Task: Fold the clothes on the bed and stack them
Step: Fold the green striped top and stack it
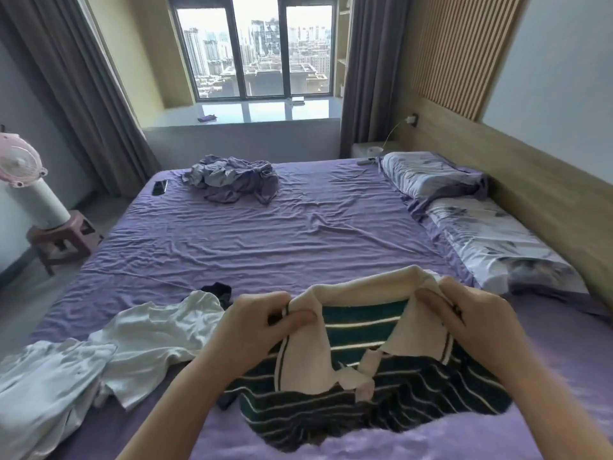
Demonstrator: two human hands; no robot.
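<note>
Both hands grip a striped shirt (365, 386) by its cream collar at the near edge of the bed (265, 240) — the left hand (255, 323) pinches the left collar point, the right hand (477, 320) curls round the right one. The shirt's dark green body lies on the purple sheet below the collar. Just left of it sprawls a white garment (156, 336), and a pale one (43, 386) spills toward the bed's left edge. A crumpled grey pile (232, 180) sits at the far end, beside a phone (159, 187). Between them the sheet is wide and bare — pillows (464, 220) line the right edge.
</note>
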